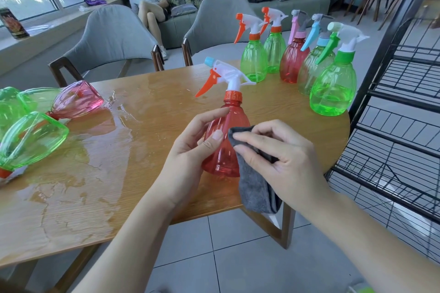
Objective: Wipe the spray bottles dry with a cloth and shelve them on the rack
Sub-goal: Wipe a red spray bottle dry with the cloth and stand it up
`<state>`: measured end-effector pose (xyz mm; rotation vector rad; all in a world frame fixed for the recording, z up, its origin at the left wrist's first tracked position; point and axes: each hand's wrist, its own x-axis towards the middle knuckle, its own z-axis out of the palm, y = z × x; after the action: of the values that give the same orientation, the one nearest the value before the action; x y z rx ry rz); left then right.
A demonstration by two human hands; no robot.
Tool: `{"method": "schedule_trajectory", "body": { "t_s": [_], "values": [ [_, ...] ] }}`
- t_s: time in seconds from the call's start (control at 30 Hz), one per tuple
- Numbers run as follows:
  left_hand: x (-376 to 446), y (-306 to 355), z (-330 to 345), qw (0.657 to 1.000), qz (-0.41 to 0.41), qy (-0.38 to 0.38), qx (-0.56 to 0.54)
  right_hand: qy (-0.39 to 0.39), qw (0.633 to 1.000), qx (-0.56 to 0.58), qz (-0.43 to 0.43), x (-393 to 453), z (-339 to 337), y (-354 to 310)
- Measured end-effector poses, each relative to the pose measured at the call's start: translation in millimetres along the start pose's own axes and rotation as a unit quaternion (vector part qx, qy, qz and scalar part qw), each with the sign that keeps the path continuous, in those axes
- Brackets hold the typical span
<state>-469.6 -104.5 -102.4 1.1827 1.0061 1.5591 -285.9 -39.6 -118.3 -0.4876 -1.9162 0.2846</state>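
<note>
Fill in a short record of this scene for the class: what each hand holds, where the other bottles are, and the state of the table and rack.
left hand: grips red bottle
right hand: presses grey cloth to it
standing bottles: five, upright, far right of table
lying bottles: several, on their sides, left
table: wet on left
rack: shelves visible hold no bottles

Bright window daylight, tabletop glare — edges warped
</note>
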Motion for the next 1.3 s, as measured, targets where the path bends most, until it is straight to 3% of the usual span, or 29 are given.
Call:
{"method": "schedule_trajectory", "body": {
  "t_s": [0.1,0.3,0.47,0.77,0.93,1.07,1.3],
  "values": [
    [1,0,0,1.0,-0.001,0.001,-0.008,0.006,1.0,0.001,0.0,1,3,-1],
    [4,-2,4,0.999,0.002,0.049,0.01,-0.069,0.995,0.013,-0.075,-9,5,-6],
    [4,1,0,0.998,-0.011,0.055,0.005,-0.059,0.992,-0.024,-0.105,-13,2,0],
    [-3,5,-8,1.0,-0.006,0.003,-0.001,-0.012,0.996,-0.014,-0.084,-11,8,1],
    [-9,7,-16,0.998,0.018,-0.031,0.047,0.049,0.999,-0.011,-0.018,12,10,0],
    [-10,8,-18,0.996,0.03,-0.04,0.074,0.053,0.997,0.003,0.049,20,10,2],
    [-10,5,-11,0.995,0.033,0.011,0.094,0.027,1.0,0.009,0.002,-4,18,-2]
  ]
}}
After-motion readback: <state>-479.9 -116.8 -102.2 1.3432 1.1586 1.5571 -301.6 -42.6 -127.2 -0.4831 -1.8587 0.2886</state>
